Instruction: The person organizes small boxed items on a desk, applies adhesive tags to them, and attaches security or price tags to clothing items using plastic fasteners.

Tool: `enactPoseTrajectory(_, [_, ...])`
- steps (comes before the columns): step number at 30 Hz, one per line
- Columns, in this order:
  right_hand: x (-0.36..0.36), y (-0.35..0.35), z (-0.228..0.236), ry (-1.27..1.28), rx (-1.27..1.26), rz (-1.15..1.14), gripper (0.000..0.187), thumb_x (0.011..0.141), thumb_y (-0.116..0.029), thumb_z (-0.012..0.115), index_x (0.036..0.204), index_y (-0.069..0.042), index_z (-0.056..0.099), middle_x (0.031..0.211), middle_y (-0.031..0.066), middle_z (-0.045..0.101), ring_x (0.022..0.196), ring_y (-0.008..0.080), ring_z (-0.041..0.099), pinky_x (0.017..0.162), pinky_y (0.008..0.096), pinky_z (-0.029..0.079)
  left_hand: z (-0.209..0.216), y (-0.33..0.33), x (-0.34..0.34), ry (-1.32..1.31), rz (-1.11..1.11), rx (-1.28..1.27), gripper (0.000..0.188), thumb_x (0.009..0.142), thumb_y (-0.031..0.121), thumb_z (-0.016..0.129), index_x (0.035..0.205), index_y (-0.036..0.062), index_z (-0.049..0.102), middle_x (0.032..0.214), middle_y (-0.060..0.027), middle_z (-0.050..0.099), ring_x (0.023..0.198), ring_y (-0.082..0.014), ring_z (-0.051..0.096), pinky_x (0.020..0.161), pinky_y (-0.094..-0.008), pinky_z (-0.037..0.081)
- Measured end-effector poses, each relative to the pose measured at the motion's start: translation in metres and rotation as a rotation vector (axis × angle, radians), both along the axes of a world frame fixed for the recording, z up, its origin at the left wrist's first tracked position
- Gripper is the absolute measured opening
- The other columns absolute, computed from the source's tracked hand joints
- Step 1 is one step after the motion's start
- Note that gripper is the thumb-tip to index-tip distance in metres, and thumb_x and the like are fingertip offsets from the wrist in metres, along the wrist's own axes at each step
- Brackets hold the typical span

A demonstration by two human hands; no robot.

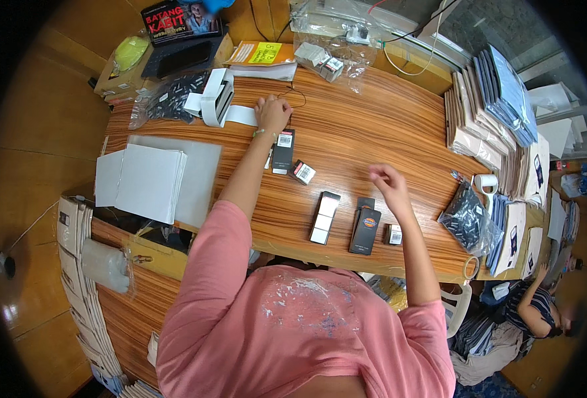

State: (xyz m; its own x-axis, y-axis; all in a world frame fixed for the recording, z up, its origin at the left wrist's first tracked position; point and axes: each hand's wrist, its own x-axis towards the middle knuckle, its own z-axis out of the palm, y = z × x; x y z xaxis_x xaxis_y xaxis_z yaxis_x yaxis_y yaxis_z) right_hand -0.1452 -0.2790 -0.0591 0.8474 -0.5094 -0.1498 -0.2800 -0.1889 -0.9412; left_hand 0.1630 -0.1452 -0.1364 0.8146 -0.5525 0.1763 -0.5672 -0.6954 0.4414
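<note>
1. A person in a pink short-sleeved shirt point(306, 318) leans over a long striped wooden table point(373, 132) that runs across the middle of the frame, both bare arms stretched out over it.
2. The left hand point(273, 114), above centre, rests palm down on the tabletop with its fingers curled on the end of a white paper label strip point(240, 115); whether it pinches the strip cannot be told.
3. The strip leads left to a white label roll dispenser point(215, 98) standing beside a clear bag of small dark parts point(167, 99).
4. Just below the left hand lies a slim black rectangular box with a white barcode sticker point(283, 151), and just right of it a small black-and-white cube-shaped carton point(303, 172).
5. The right hand point(385, 180), right of centre, hovers above the table with fingers loosely curled and nothing visibly in its grasp.
6. Beneath the right hand, near the table's lower edge, three items sit in a row: a black box with white panels point(324, 217), a black flat box with an orange emblem point(365, 229) and a small square carton point(393, 234).
7. A clear plastic bag of dark small items point(467, 219) lies at the right end of the table, next to a white handheld scanner point(486, 184).
8. Stacks of flat grey cardboard sheets point(150, 182) sit at the left; stacks of flat packaging point(492, 106) fill the upper right.
9. Another person point(539, 305) sits at the lower right of the frame.
</note>
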Motion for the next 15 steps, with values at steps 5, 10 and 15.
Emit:
enactPoseTrajectory(5, [-0.09, -0.015, -0.01, -0.037, 0.071, -0.362, 0.019, 0.083, -0.01, 0.059, 0.1, -0.001, 0.06, 0.092, 0.0048, 0.061, 0.081, 0.0109, 0.055, 0.074, 0.0231, 0.043, 0.002, -0.005, 0.01, 0.026, -0.021, 0.029, 0.023, 0.071, 0.038, 0.067, 0.075, 0.0146, 0.066, 0.094, -0.0074, 0.057, 0.099, -0.0305, 0.046, 0.084, -0.0448, 0.036])
enactPoseTrajectory(10, [-0.17, -0.034, -0.04, -0.053, -0.007, -0.666, 0.013, 0.086, -0.01, 0.055, 0.095, -0.002, 0.061, 0.086, 0.0016, 0.06, 0.078, 0.0093, 0.054, 0.068, 0.0214, 0.042, 0.005, -0.003, 0.018, 0.005, -0.001, 0.008, 0.032, 0.069, 0.045, 0.067, 0.074, 0.0136, 0.066, 0.092, -0.0078, 0.06, 0.096, -0.0309, 0.048, 0.083, -0.046, 0.036])
enactPoseTrajectory(15, [-0.223, -0.043, -0.092, 0.014, -0.385, -0.85, 0.014, 0.085, -0.006, 0.052, 0.095, 0.001, 0.059, 0.089, 0.0053, 0.057, 0.075, 0.0127, 0.051, 0.067, 0.0256, 0.042, 0.024, -0.013, 0.005, -0.006, -0.14, 0.313, 0.037, 0.065, 0.046, 0.071, 0.074, 0.0107, 0.066, 0.09, -0.0076, 0.064, 0.093, -0.029, 0.052, 0.08, -0.0434, 0.04])
